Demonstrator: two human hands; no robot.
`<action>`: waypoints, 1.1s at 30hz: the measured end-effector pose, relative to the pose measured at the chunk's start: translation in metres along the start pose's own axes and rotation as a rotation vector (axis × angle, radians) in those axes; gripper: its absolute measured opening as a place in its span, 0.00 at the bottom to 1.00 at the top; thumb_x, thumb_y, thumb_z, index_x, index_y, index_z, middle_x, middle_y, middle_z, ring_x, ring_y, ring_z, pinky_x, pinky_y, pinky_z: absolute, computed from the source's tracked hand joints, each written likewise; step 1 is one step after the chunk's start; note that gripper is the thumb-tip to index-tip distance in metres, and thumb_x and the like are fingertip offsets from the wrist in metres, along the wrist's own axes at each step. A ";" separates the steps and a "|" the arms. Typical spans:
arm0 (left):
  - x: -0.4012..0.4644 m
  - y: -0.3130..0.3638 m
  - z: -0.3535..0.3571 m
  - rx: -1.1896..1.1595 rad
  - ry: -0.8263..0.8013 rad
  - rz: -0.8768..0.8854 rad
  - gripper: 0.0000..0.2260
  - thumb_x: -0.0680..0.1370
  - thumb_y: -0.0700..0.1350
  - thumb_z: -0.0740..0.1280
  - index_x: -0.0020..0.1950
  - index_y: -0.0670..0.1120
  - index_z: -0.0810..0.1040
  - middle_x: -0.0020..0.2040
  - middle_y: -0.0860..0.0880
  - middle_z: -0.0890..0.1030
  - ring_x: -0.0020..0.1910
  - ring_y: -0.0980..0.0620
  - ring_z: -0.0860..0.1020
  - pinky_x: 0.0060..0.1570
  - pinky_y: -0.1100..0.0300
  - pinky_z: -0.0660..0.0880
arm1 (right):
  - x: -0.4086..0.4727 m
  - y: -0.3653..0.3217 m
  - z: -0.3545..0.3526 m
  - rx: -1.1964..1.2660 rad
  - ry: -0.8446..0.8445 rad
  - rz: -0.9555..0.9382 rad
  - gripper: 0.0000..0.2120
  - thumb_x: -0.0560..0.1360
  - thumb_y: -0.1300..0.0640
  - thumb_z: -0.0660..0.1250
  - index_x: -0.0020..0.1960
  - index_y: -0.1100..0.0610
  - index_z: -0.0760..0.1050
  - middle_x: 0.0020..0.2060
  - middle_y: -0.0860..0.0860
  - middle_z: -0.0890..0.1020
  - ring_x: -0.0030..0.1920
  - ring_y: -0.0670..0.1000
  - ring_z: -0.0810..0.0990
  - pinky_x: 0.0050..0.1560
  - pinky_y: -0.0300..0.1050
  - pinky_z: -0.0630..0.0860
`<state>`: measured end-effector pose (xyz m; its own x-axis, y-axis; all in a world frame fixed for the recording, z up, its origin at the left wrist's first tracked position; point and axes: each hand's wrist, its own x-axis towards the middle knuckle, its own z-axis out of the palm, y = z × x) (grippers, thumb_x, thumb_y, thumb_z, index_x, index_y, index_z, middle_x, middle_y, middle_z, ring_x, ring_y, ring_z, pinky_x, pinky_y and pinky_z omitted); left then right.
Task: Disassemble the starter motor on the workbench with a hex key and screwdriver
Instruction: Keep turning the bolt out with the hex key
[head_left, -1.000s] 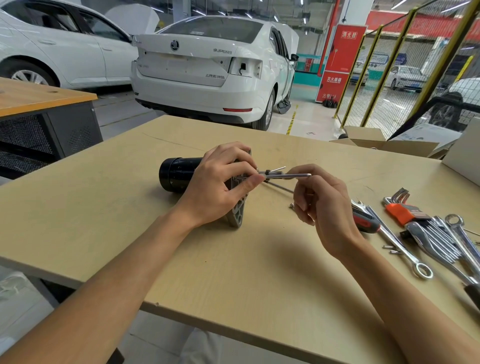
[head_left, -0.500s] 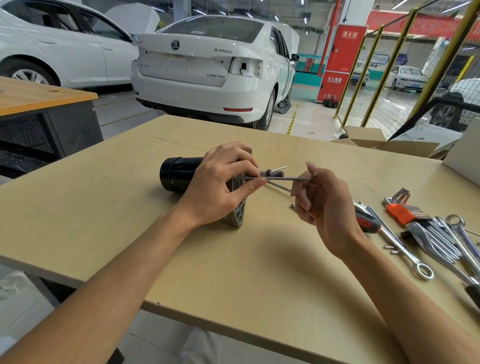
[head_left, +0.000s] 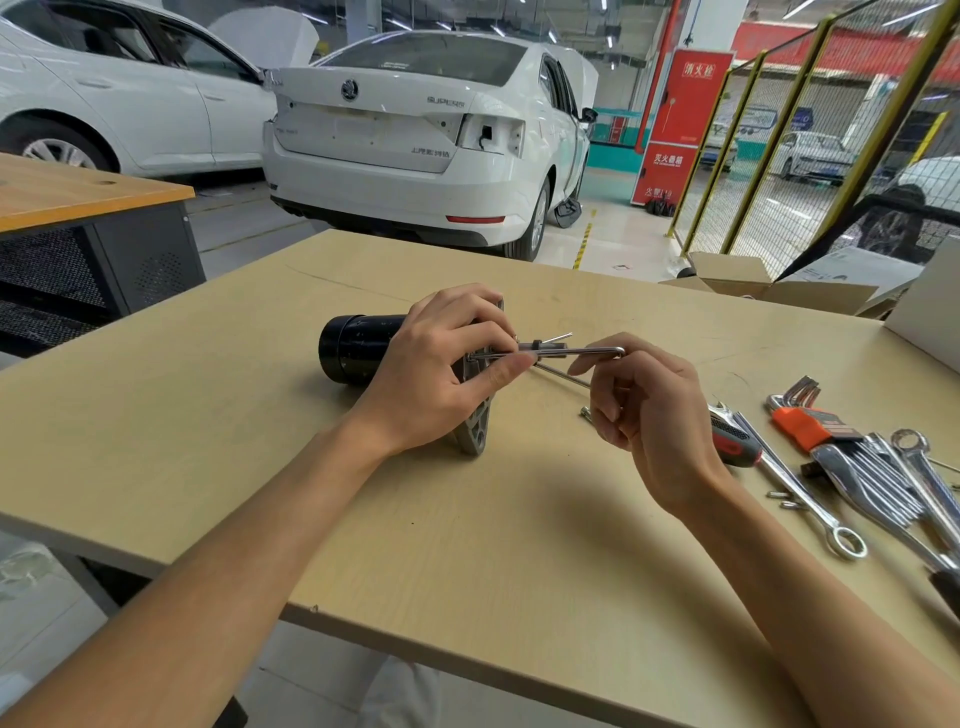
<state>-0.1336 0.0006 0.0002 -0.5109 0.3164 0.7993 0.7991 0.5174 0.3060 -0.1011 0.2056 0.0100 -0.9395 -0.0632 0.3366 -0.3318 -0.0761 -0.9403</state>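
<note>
The starter motor (head_left: 363, 347) lies on its side on the pale wooden surface (head_left: 208, 441), its black round body sticking out past the left hand (head_left: 441, 374) on the side away from the right hand. The left hand is curled over the motor's grey metal end plate (head_left: 475, 431), and its thumb and forefinger pinch the long shaft of the hex key (head_left: 566, 352) close to where the tip meets the plate. The key runs level from the left hand across to the right hand (head_left: 654, 415), with its bent end just above the right fingertips (head_left: 584, 366). The right hand's fingers are loosely curled; the forefinger reaches up to the key's bend, but whether it actually touches or grips the key cannot be told. A thin metal rod (head_left: 563, 375) slants along the surface between the two hands, under the key.

Just beyond the right hand, partly hidden by it, lies a screwdriver (head_left: 735, 447) with a red and black handle. Further out on that side are a long spanner (head_left: 800, 493), a set of hex keys in an orange holder (head_left: 802, 423) and more spanners (head_left: 893, 483) in a loose heap. A small screw (head_left: 585, 412) sits on the surface just beside the right hand's fingers.
</note>
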 end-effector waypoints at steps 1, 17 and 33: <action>0.000 0.000 0.000 -0.009 0.000 -0.006 0.13 0.78 0.52 0.67 0.45 0.44 0.84 0.50 0.50 0.82 0.64 0.51 0.74 0.64 0.40 0.69 | 0.000 0.000 0.000 -0.007 0.003 0.000 0.19 0.74 0.69 0.54 0.37 0.59 0.82 0.22 0.52 0.67 0.22 0.49 0.65 0.25 0.38 0.58; 0.000 0.000 -0.001 -0.004 -0.001 0.009 0.12 0.77 0.52 0.68 0.45 0.43 0.83 0.50 0.49 0.82 0.64 0.50 0.74 0.63 0.39 0.69 | -0.001 -0.003 0.003 0.050 -0.095 0.073 0.23 0.76 0.45 0.56 0.28 0.54 0.76 0.21 0.51 0.66 0.22 0.48 0.64 0.24 0.39 0.61; 0.000 0.001 -0.002 0.018 -0.023 -0.006 0.13 0.77 0.53 0.67 0.46 0.43 0.82 0.51 0.49 0.82 0.66 0.49 0.74 0.65 0.40 0.68 | 0.001 0.002 0.000 0.078 -0.132 0.073 0.18 0.70 0.55 0.53 0.31 0.56 0.78 0.22 0.50 0.67 0.22 0.47 0.63 0.24 0.37 0.62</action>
<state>-0.1327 -0.0004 0.0012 -0.5228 0.3314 0.7854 0.7905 0.5333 0.3012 -0.1025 0.2051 0.0087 -0.9398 -0.2015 0.2759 -0.2504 -0.1431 -0.9575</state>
